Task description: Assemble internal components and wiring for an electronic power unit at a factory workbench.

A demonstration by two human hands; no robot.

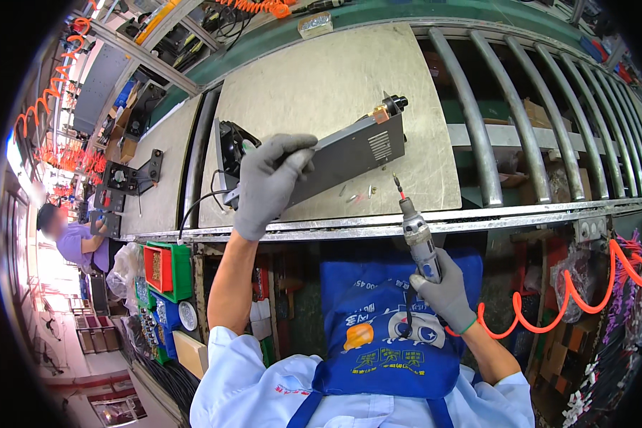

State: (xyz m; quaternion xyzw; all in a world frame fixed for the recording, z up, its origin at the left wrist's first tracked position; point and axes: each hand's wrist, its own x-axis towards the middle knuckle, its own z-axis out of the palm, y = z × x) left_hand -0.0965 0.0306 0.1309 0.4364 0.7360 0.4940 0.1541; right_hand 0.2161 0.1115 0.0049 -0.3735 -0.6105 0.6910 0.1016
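Note:
My left hand, in a grey glove, grips a long dark metal case and holds it tilted on its edge over a beige board. The case has a vent grille on its side and a brass fitting at its far right end. A black fan sits at the case's left end with a black cable trailing off. My right hand, also gloved, holds a grey powered screwdriver upright, its bit pointing up just below the case's right end. A few small screws lie on the board.
Metal rollers of a conveyor run to the right of the board. An orange coiled hose hangs at the right. Red, green and blue parts bins stand under the bench at left. Another person works far left.

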